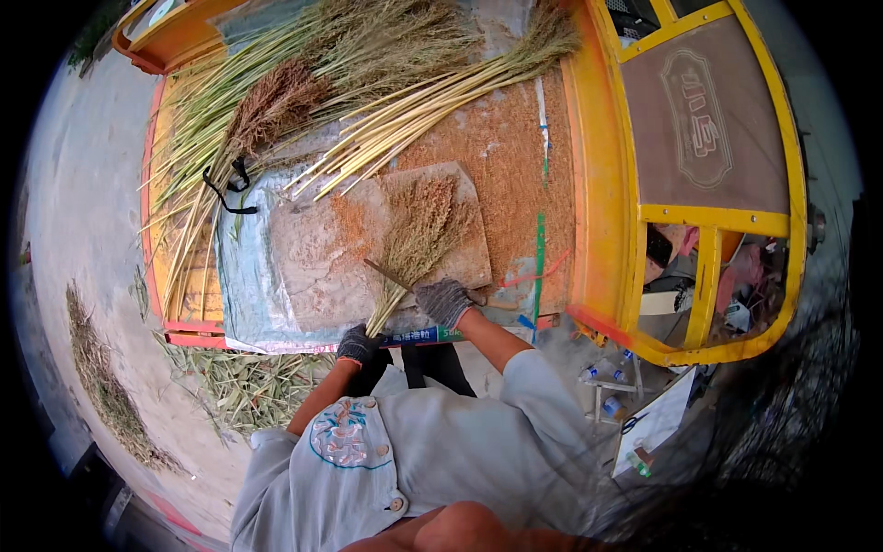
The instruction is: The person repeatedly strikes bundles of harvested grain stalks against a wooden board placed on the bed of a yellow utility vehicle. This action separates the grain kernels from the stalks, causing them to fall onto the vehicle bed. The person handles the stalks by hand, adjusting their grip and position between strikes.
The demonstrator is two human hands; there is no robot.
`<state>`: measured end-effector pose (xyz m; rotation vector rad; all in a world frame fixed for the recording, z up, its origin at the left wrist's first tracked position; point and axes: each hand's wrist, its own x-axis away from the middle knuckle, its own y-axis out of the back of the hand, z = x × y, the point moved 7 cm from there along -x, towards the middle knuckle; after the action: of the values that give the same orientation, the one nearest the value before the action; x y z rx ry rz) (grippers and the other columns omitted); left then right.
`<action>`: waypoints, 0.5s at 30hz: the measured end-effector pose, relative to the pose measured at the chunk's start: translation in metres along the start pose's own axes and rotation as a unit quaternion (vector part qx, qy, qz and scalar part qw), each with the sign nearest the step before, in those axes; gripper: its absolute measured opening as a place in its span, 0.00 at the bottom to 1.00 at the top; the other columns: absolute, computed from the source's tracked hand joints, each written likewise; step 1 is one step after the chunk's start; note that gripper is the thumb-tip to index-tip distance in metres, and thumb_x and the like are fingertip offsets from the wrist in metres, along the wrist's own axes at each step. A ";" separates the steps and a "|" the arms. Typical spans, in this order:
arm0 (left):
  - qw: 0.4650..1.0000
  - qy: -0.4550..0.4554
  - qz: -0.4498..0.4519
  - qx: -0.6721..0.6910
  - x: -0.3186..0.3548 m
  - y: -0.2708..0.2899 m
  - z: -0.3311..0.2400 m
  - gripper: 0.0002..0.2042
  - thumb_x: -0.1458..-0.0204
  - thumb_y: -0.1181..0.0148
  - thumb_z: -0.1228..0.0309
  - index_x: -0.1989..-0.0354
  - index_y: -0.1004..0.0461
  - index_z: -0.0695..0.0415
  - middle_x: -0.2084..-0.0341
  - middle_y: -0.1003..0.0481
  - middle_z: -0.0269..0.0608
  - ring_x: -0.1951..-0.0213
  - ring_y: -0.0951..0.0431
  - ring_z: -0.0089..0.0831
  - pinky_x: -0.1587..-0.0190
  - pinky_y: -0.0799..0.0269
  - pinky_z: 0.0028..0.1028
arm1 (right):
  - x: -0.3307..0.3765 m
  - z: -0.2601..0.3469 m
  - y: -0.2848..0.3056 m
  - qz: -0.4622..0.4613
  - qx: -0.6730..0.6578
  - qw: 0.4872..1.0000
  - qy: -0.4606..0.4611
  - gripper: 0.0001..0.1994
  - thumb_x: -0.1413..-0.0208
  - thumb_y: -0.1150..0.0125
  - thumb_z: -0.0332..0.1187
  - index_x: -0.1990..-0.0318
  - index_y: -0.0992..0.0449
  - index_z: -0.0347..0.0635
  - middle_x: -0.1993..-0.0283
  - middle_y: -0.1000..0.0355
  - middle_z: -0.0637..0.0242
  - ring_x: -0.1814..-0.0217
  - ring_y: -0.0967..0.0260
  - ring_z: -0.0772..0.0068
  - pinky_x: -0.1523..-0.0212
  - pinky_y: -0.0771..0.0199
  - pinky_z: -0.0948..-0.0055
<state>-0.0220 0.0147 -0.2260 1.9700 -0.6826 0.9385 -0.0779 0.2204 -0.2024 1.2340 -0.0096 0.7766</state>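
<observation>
Seen from above, a person in a grey shirt works at the bed of a yellow vehicle. The left hand (359, 346), in a dark glove, is closed around the cut ends of a seed-headed bundle (418, 235), which lies on a pale flat board (308, 244) near the bed's edge. The gloved right hand (443, 302) grips a thin dark tool (384, 272), possibly a blade, lying across the stalks. Should the bundle roll or the tool slip on smooth stems, its edge might swing toward the left hand; pressing unevenly could snap stalks or shift the board over the loose reddish seeds (520, 175). A brown panel (667, 170) at right bears large pale characters within a decorative outline. Small print runs along a blue-and-green strip (420, 336) at the near edge; an embroidered badge (345, 434) marks the shirt.
</observation>
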 end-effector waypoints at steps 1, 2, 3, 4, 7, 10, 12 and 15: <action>0.999 -0.001 0.010 0.033 0.001 -0.009 0.008 0.24 0.60 0.40 0.54 0.62 0.26 0.62 0.69 0.25 0.59 0.63 0.25 0.51 0.59 0.30 0.40 | -0.008 -0.026 0.004 -0.035 0.019 0.999 -0.021 0.13 0.47 0.55 0.40 0.62 0.31 0.42 0.73 0.26 0.54 0.72 0.27 0.55 0.70 0.32 0.55; 0.998 -0.005 0.023 0.063 -0.001 -0.016 0.012 0.24 0.60 0.40 0.52 0.64 0.26 0.62 0.69 0.25 0.59 0.63 0.25 0.51 0.58 0.31 0.41 | -0.011 -0.053 0.009 -0.070 0.036 0.996 -0.049 0.12 0.47 0.55 0.39 0.62 0.30 0.41 0.73 0.26 0.54 0.72 0.27 0.55 0.70 0.31 0.54; 0.996 0.009 0.018 0.090 0.001 -0.021 0.014 0.24 0.60 0.40 0.52 0.63 0.26 0.62 0.69 0.25 0.59 0.62 0.25 0.51 0.58 0.31 0.41 | -0.015 -0.074 0.009 -0.047 0.041 0.995 -0.082 0.12 0.47 0.55 0.38 0.62 0.30 0.41 0.72 0.26 0.54 0.71 0.26 0.55 0.71 0.31 0.53; 0.997 0.011 0.018 0.076 0.006 -0.020 0.012 0.24 0.60 0.40 0.52 0.63 0.26 0.62 0.69 0.25 0.59 0.62 0.25 0.51 0.58 0.30 0.41 | -0.018 -0.081 0.008 -0.043 0.049 0.995 -0.082 0.12 0.47 0.55 0.38 0.62 0.30 0.41 0.72 0.26 0.54 0.71 0.26 0.55 0.71 0.31 0.53; 0.999 0.008 -0.001 0.047 0.011 -0.004 0.001 0.23 0.59 0.40 0.52 0.63 0.26 0.62 0.69 0.25 0.58 0.63 0.25 0.51 0.59 0.30 0.40 | -0.026 -0.104 0.020 -0.044 0.083 0.988 -0.119 0.12 0.46 0.56 0.38 0.62 0.30 0.40 0.74 0.26 0.53 0.72 0.26 0.54 0.73 0.31 0.52; 0.996 -0.011 0.016 0.084 0.018 0.006 -0.002 0.23 0.59 0.41 0.53 0.63 0.26 0.61 0.69 0.25 0.59 0.63 0.25 0.51 0.59 0.30 0.40 | -0.018 -0.146 0.053 -0.046 0.067 0.967 -0.241 0.13 0.44 0.56 0.38 0.60 0.31 0.39 0.72 0.27 0.51 0.71 0.26 0.54 0.74 0.30 0.53; 0.998 -0.007 0.032 0.050 0.014 0.002 0.006 0.22 0.60 0.41 0.53 0.63 0.26 0.61 0.69 0.25 0.59 0.63 0.25 0.50 0.60 0.30 0.40 | -0.003 -0.180 0.075 -0.021 -0.031 0.943 -0.331 0.16 0.44 0.57 0.36 0.53 0.32 0.35 0.64 0.27 0.46 0.67 0.26 0.53 0.72 0.29 0.53; 0.998 -0.002 0.023 0.060 -0.010 -0.021 0.031 0.22 0.60 0.41 0.54 0.64 0.25 0.61 0.70 0.25 0.58 0.64 0.24 0.50 0.60 0.29 0.40 | 0.009 -0.143 0.109 -0.038 -0.031 0.939 -0.342 0.14 0.45 0.55 0.37 0.58 0.31 0.37 0.70 0.27 0.51 0.71 0.27 0.53 0.73 0.31 0.54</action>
<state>-0.0011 0.0002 -0.2555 2.0693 -0.6918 1.0245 -0.1851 0.3578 -0.1596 1.3826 -0.5466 0.2463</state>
